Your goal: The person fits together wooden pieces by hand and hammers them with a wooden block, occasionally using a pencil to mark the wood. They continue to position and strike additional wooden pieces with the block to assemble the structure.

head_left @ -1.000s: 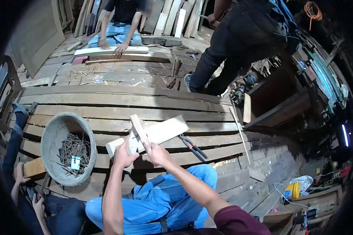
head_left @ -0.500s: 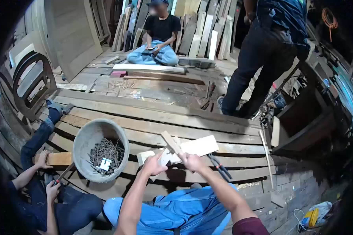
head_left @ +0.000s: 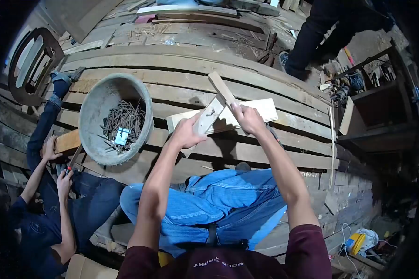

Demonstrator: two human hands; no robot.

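Observation:
My left hand (head_left: 189, 134) is closed around the lower end of a pale flat wooden piece (head_left: 209, 116) with a small dark mark on its face. My right hand (head_left: 249, 119) grips a wooden stick (head_left: 221, 87), which slants up to the left and meets the pale piece near its upper end. Whether the two are joined, I cannot tell. Beneath both hands a light board (head_left: 264, 109) lies across the slats. Part of a pair of pliers (head_left: 274, 135) shows past my right forearm, which hides the rest.
A grey bucket (head_left: 86, 137) of rusty nails (head_left: 121, 122) stands left on the slatted platform (head_left: 181, 58). Beside it a co-worker's hand (head_left: 49, 148) rests on a wood block (head_left: 67, 141); their other hand (head_left: 64, 180) holds a red-handled tool. Another person's legs (head_left: 312, 39) stand at upper right.
My view has tipped downward. The pale piece has turned so its marked face shows, and the stick now points higher above it. Both hands still hold their pieces.

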